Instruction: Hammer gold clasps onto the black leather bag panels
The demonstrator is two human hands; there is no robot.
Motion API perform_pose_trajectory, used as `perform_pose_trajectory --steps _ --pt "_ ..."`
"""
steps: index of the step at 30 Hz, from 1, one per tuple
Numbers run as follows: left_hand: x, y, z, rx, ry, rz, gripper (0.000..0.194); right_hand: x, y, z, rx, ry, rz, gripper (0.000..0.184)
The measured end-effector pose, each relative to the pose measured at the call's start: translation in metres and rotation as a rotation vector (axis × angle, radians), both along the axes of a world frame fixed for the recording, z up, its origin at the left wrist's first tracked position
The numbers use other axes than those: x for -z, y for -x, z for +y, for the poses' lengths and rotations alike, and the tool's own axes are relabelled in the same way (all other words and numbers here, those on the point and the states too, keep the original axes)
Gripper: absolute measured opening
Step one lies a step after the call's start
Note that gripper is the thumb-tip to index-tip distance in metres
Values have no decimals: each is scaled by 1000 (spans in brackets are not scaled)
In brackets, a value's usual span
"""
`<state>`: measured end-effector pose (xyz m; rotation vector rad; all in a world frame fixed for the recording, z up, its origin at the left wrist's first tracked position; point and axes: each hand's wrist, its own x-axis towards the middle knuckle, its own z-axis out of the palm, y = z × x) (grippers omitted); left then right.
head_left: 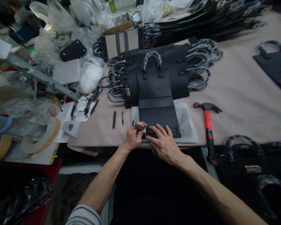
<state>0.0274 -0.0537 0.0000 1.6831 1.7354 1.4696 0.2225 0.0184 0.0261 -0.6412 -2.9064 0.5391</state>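
A black bag panel lies over a pale scuffed board at the table's front edge, its wrapped handle at the far end. My left hand is closed around a short grey metal punch, held tilted over the panel's near left corner. The punch's lower end is partly hidden by my fingers. My right hand rests with fingers spread on the panel's near edge. A hammer with a red and black handle lies to the right, its grip past the table edge.
Two slim metal tools lie left of the board. Behind the panel are stacked black bag pieces with plastic-wrapped handles. Tape rolls and plastic bags crowd the left. More black bags sit at the lower right.
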Motion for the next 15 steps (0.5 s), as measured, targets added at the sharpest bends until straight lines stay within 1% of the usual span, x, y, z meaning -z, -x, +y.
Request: perform_pose_trajectory --steps 6,8,10,12,13,15 --pt "3 -5 0 -21 -30 71 7 2 -1 0 -3 13 49 37" --pt "3 -7 0 -26 -34 87 8 3 -3 0 -9 40 121 35" --pt "3 -7 -1 -32 -36 89 8 2 -9 1 11 78 251 34" --pt "3 -8 0 -35 -39 76 8 -1 -20 5 92 101 402 33" --pt "3 -8 0 -35 -42 65 8 -3 -28 9 165 96 467 33" --pt "2 -8 0 -31 -51 40 9 -6 -48 22 361 36 538 30"
